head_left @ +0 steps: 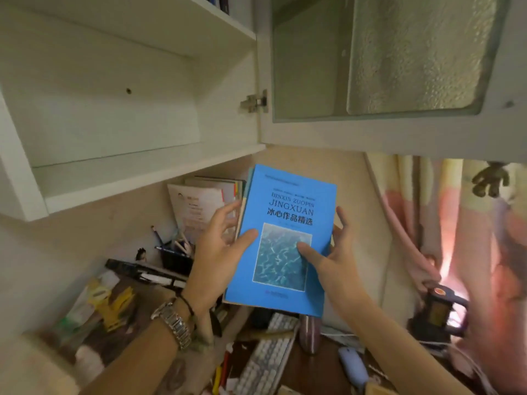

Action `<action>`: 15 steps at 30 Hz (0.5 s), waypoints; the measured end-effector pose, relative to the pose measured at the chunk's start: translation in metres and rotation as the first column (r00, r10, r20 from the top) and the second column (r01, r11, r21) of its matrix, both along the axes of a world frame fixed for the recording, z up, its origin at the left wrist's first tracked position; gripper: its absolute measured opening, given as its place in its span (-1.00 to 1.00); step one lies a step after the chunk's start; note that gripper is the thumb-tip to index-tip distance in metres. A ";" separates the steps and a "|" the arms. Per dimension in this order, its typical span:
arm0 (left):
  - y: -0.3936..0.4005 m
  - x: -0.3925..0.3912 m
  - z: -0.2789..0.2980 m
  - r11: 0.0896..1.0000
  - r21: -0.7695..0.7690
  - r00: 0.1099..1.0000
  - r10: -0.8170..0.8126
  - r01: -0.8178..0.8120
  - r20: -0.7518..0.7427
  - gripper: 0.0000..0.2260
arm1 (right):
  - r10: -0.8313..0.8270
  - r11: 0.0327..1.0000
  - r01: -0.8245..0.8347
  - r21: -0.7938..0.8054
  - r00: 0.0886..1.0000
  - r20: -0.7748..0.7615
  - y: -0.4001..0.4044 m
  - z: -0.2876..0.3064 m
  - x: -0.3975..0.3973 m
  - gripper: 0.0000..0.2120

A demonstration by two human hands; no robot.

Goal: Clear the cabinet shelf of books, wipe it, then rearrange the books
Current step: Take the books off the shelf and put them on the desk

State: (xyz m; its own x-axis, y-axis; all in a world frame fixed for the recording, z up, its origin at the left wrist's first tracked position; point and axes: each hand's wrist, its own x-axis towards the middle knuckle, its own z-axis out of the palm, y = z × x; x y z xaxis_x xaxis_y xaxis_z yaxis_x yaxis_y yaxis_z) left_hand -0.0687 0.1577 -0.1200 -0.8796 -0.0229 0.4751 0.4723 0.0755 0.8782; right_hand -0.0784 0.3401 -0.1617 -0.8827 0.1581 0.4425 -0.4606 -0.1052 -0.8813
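Blue book (282, 238) held upright below the bare shelf (137, 178). Left hand (216, 252) grips its left edge, thumb on cover; right hand (333, 258) grips the right edge likewise.

1. Upper left of the frame: we note a white cabinet shelf (148, 178), its board bare.
2. Top edge: we see an upper shelf (171, 27) carrying dark book spines (219, 2).
3. Lower half: we record a desk (319, 366) bearing a keyboard (265, 363), a pen holder (175, 259), leaning books (205, 203) at the wall, a dark mug (439, 317) and a pale blue mouse (353, 366).
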 end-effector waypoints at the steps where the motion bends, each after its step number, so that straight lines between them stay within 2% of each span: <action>1: 0.008 0.002 -0.013 0.999 0.030 0.999 -0.037 0.036 0.029 -0.60 | -0.014 1.000 0.013 0.013 1.000 0.026 0.008 -0.008 0.007 -0.23; 3: 0.024 0.005 -0.036 0.994 0.063 0.992 -0.097 0.092 0.083 -0.61 | -0.036 0.999 0.034 0.032 0.997 0.075 0.026 -0.025 0.022 -0.27; 7: 0.060 0.013 -0.083 0.981 0.035 0.963 -0.194 0.190 0.190 -0.59 | -0.125 0.992 0.114 0.061 0.964 0.233 0.062 -0.058 0.058 -0.30; 15: 0.141 0.048 -0.168 0.913 0.014 0.818 -0.371 0.407 0.440 -0.61 | -0.343 0.938 0.309 0.154 0.783 0.520 0.141 -0.138 0.132 -0.27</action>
